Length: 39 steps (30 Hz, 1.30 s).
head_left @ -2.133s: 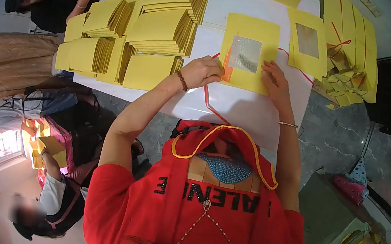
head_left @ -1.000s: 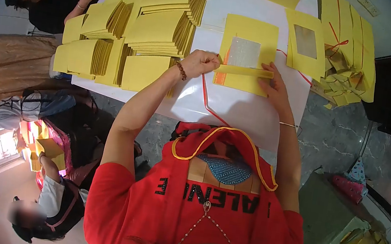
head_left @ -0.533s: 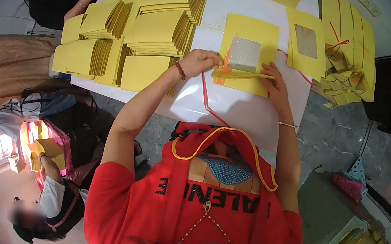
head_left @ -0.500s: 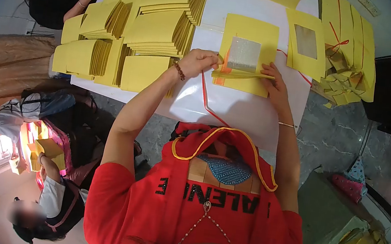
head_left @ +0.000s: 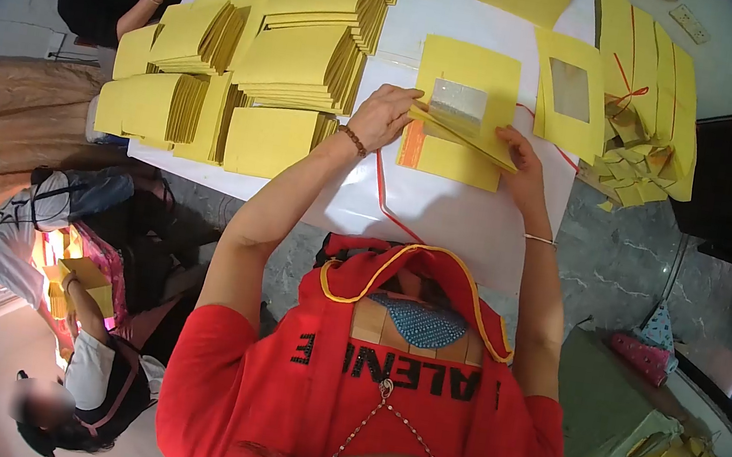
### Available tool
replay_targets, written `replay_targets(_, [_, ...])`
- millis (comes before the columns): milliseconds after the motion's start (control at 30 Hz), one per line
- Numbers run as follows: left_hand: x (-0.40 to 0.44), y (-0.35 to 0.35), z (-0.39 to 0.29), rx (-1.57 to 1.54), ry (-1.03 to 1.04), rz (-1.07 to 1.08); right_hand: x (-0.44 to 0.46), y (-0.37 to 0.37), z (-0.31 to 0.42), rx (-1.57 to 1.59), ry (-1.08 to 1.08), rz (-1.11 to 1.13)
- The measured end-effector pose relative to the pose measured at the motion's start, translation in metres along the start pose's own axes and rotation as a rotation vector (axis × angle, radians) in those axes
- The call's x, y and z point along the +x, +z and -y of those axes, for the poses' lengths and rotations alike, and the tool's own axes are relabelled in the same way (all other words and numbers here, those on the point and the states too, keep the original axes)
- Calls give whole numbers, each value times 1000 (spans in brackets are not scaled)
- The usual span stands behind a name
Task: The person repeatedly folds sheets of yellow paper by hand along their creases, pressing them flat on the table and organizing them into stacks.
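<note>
Folded yellow strip [head_left: 464,140] lies slantwise across a yellow sheet [head_left: 503,79] near the near edge of the surface [head_left: 341,206], its right end closer to that edge than its left. The left hand [head_left: 384,117] pinches the left end between gathered fingertips; the right hand [head_left: 522,160] grips the right end, fingers curled around it. To handle this well, I would keep both ends under equal, light tension so the paper does not twist, and square the strip to the sheet's sides before pressing any crease. It would help to keep fingertips off the orange patch [head_left: 411,145] and the silver window [head_left: 461,99]. Whether the strip's middle touches the sheet, I cannot tell.
</note>
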<state>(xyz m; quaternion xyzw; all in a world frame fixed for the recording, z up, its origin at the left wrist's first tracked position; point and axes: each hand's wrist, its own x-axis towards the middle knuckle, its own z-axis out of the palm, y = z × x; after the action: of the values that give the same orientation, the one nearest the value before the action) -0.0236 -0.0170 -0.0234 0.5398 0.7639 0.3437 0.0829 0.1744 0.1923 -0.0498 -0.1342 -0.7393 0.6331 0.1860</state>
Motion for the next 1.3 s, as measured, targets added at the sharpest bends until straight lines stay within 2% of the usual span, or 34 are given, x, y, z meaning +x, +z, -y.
replay_targets(33, [-2,1,2,-15,20,-14,3,-2,3,-1,-3,4])
replay_targets(100, [-4,0,2,-43,22,-22,10,-8,12,-268,-82,-6])
replay_targets(133, [-4,1,3,-42,20,-25,12,-10,11,-268,-85,-3])
replay_targets(200, [-4,3,1,-133,-35,-39,15,-16,11,-546,-213,53])
replay_targets(333, [-2,-2,-9,-133,-62,-36,10,-16,24,-557,-260,69])
replay_targets(433, [-8,-12,-23,-60,90,-79,-5,-15,42,-635,-297,59])
replay_targets(500, [-20,-10,-30,-104,70,-62,-21,-12,51,-365,-26,78])
replay_targets(533, [-27,-9,-35,-102,70,-75,-29,-11,54,-365,-20,75])
replay_targets(600, [-39,-11,-45,-276,-94,38,-40,-7,59,-335,113,105])
replay_targets(633, [-42,-5,-50,-332,-65,-75,-42,-3,58,-273,143,64])
replay_targets(667, [-45,0,-49,-335,-65,-71,-41,1,56,-274,148,61])
replay_targets(733, [-49,5,-47,-314,-304,-16,-37,7,53,-184,166,-58])
replay_targets(800, [-42,16,-48,-370,-330,-85,-29,8,44,-163,227,-74])
replay_targets(867, [-35,25,-49,-432,-442,-242,-20,6,42,-137,284,-86])
replay_targets(933, [-29,30,-47,-404,-491,-234,-10,4,52,-233,429,2])
replay_targets(1000, [-23,33,-48,-435,-567,-288,-4,3,54,-261,454,5])
replay_targets(1067, [-18,30,-48,-410,-621,-255,-2,6,51,-290,480,12])
replay_targets(1167, [-16,33,-37,-435,-705,-210,-1,15,47,-192,406,-109])
replay_targets(1233, [-15,33,-35,-488,-736,-197,-3,21,57,-331,322,-246])
replay_targets(1300, [-13,31,-36,-474,-732,-217,-2,24,55,-365,291,-248])
